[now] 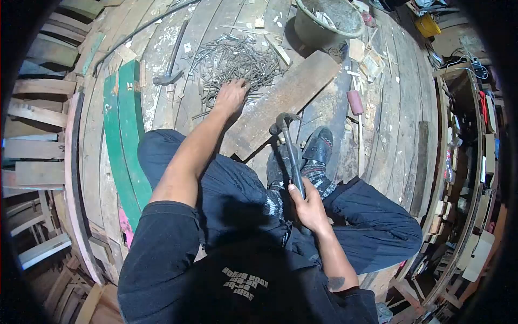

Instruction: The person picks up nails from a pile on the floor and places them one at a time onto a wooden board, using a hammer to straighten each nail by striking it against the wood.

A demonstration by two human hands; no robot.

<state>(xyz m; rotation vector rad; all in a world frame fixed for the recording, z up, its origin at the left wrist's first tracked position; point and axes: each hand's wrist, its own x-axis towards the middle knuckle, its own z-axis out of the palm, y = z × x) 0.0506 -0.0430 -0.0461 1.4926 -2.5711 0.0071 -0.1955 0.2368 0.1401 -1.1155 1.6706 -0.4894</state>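
Note:
My left hand (232,95) reaches down to the near edge of a pile of loose nails (245,62) on the plank floor. Its fingers are bent together against the nails, and the fingertips are hidden from me. In my right hand (309,207) is a claw hammer (291,151), gripped by its dark handle with the head pointing away from me. A brown wooden board (286,102) lies slantwise between the nail pile and my feet, and the hammer's head shows over its near edge.
A grey bucket (324,32) stands beyond the board. Another hammer (170,78) lies left of the nails, near green boards (125,129). A mallet with a reddish head (354,102) is on the right. Wooden slats line the left side; a cluttered shelf (458,140) runs along the right.

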